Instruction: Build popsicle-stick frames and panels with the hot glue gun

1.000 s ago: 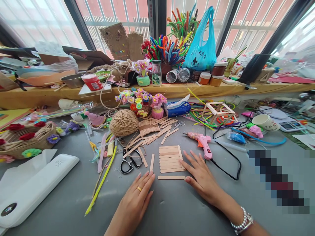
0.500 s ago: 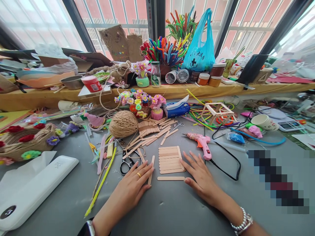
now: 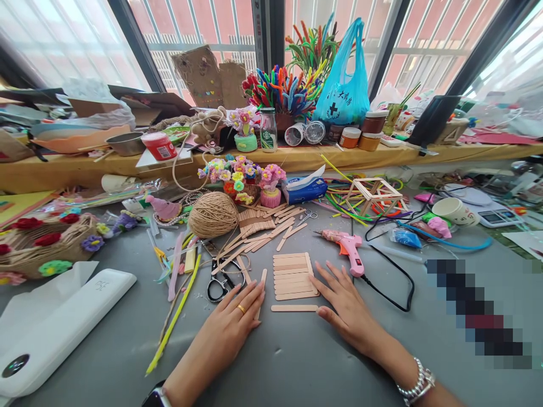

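My left hand (image 3: 231, 319) lies flat on the grey table, fingers spread, with its fingertips over a loose upright popsicle stick (image 3: 262, 278). My right hand (image 3: 345, 308) rests flat beside a row of popsicle sticks laid side by side as a panel (image 3: 294, 275). Its thumb touches the right end of a single stick (image 3: 292, 308) lying crosswise below the panel. Neither hand grips anything. A pink glue gun (image 3: 350, 249) lies just beyond my right fingers.
Black scissors (image 3: 220, 280), a ball of twine (image 3: 213, 213) and a heap of loose sticks (image 3: 258, 226) lie behind my left hand. A stick-frame cube (image 3: 375, 192), a flower basket (image 3: 42, 240), a white case (image 3: 59, 325) and a cluttered window ledge surround the space.
My left hand slid forward and left until its fingertips cover the loose upright stick. My right hand has stayed put.
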A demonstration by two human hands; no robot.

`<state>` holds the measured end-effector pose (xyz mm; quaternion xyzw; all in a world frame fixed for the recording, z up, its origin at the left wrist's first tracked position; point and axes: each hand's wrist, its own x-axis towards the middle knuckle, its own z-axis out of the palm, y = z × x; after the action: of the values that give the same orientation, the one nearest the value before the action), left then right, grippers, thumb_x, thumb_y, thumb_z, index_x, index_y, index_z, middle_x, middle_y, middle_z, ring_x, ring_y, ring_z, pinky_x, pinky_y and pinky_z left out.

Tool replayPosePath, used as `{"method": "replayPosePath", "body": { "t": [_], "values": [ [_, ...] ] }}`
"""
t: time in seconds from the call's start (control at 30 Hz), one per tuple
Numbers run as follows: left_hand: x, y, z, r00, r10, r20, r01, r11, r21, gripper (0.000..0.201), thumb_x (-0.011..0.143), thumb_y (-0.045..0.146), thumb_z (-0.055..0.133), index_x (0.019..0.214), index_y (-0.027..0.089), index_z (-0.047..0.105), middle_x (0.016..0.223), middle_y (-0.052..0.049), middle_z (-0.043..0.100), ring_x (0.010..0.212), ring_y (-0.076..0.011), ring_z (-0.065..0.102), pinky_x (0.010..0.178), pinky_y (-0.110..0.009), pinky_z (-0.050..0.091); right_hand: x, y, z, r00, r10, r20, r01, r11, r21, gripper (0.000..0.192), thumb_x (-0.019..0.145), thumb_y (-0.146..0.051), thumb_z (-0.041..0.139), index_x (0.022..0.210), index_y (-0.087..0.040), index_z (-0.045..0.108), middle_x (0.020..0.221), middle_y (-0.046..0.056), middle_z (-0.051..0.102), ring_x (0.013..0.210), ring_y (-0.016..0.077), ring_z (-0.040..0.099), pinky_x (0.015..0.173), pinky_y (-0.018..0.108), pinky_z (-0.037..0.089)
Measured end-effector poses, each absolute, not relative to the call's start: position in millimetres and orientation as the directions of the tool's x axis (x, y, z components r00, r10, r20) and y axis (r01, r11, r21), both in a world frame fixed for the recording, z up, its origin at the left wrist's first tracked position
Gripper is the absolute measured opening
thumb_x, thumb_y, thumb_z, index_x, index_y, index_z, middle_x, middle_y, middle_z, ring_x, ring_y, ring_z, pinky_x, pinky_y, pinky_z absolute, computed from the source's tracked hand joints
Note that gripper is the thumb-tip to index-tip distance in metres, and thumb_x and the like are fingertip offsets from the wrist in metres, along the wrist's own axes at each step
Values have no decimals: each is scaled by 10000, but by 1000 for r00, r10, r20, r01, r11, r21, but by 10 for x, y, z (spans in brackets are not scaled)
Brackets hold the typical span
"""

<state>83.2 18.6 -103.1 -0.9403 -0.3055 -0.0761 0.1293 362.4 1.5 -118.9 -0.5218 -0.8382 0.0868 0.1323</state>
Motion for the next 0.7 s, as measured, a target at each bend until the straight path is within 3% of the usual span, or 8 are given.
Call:
{"method": "replayPosePath", "body": {
  "t": [0.17, 0.27, 0.43, 0.7],
  "values": [
    [806, 92, -880, 784, 598, 169, 612, -789, -49, 603, 791, 431, 476, 1302, 159, 306, 1316, -91, 393, 1201, -255, 361, 949, -425, 374, 3626, 15, -1188, -420, 900, 115, 854, 435, -287, 579, 825, -513, 344, 1340, -301, 186, 1422, -1, 159, 1295, 264, 93, 1009, 544, 178],
    [780, 58, -835, 780, 612, 132, 619, -786, -16, 617, 793, 408, 487, 1320, 182, 261, 1309, -71, 406, 1199, -245, 366, 956, -431, 364, 3624, 15, -1183, -416, 903, 104, 856, 428, -290, 578, 825, -515, 341, 1340, -296, 193, 1425, -5, 147, 1297, 259, 80, 1015, 538, 166],
    [742, 88, -889, 801, 584, 132, 593, -804, -43, 497, 836, 324, 448, 1297, 204, 307, 1271, -31, 460, 1174, -213, 407, 957, -418, 370, 3623, 15, -1193, -418, 902, 113, 856, 432, -285, 583, 824, -517, 342, 1341, -296, 187, 1427, -4, 142, 1297, 259, 78, 1015, 540, 166],
    [745, 130, -973, 835, 501, 228, 535, -835, -128, 389, 847, 312, 439, 1207, 163, 435, 1217, -51, 516, 1097, -188, 492, 947, -371, 398, 3622, 15, -1197, -415, 900, 133, 854, 436, -285, 571, 824, -511, 347, 1335, -296, 210, 1418, 7, 175, 1293, 268, 104, 1007, 542, 183]
  ]
}}
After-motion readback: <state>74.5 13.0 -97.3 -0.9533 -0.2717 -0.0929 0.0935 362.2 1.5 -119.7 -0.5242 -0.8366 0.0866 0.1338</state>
